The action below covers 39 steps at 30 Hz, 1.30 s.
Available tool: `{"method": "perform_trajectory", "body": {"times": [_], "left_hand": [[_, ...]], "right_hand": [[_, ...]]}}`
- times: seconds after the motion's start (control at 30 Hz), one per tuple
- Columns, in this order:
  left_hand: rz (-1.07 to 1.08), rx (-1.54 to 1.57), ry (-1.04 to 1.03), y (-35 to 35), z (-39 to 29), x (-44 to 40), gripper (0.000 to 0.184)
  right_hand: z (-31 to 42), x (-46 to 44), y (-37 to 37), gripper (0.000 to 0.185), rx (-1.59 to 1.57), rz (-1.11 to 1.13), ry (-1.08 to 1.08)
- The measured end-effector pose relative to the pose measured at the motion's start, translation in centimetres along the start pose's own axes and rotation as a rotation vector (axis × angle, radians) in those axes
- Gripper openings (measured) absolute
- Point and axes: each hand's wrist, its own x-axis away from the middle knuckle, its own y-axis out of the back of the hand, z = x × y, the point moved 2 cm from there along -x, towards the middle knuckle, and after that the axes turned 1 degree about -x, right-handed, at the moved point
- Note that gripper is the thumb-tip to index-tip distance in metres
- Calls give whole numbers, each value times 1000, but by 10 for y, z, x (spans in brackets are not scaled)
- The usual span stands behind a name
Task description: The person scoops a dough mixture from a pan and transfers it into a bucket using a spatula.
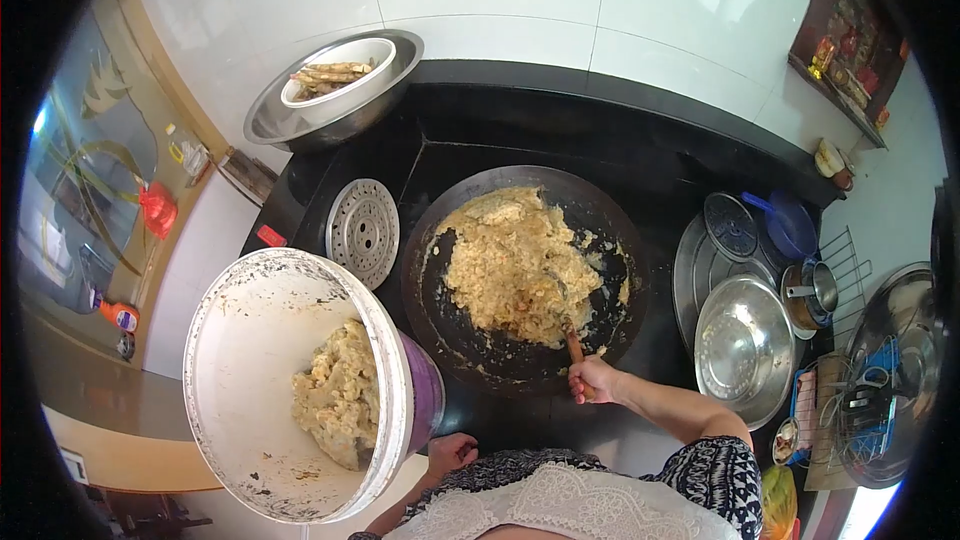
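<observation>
My right hand (592,380) is closed around the wooden handle of a wok spatula (574,345), whose head is mostly buried in food. A lumpy, pale yellow mash (515,260) is heaped in the middle of a large dark wok (425,315), with bits stuck to its sides. My left hand (455,452) has its fingers curled in near the counter's front edge, close to the bucket, and nothing shows in it. The big white bucket (235,340) is tilted with its mouth toward me. More of the same mash (342,395) lies against its inner wall.
Behind the bucket lies a perforated steamer plate (362,233). A steel basin (262,120) holding a white bowl (345,108) of brownish pieces stands at the back left. To the wok's right are a steel bowl (745,350), a blue strainer (792,228) and a wire rack (850,270).
</observation>
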Motion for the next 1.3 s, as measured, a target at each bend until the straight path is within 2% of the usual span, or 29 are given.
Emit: {"method": "perform_trajectory", "body": {"times": [0.1, 0.23, 0.33, 0.6, 0.67, 0.83, 1.03, 1.13, 1.2, 1.27, 1.3], "left_hand": [[18, -22, -14, 1, -3, -1, 12], [-12, -58, -19, 6, -19, -3, 11], [-40, -41, 2, 7, -27, -8, 10], [-84, -8, 21, 8, -32, -6, 11], [-81, -36, 30, 8, -32, -6, 11], [-88, -15, 38, 10, -37, -8, 10], [-96, -47, 25, 8, -31, -8, 10], [-114, -37, 39, 5, -31, -6, 9], [-132, -27, 50, 5, -29, -3, 9], [-111, -23, 132, 3, -24, -2, 9], [-116, -24, 121, 4, -26, -6, 9]], "right_hand": [[-6, -9, -5, 19, -72, 4, 26], [4, 4, -31, 19, 40, -54, 119], [-6, 1, -41, 19, -99, -67, 148], [-30, 17, -50, 22, -201, -40, 136], [-33, 20, -52, 21, -266, 26, 122], [-27, -2, -53, 19, -326, 54, 67], [-17, -32, -56, 18, -284, 40, 116], [-25, -44, -59, 19, -352, 105, 134], [-26, -40, -68, 21, -545, 222, 95], [-34, -26, -74, 26, -422, 196, 175], [-40, -21, -77, 26, -527, 293, 63]]}}
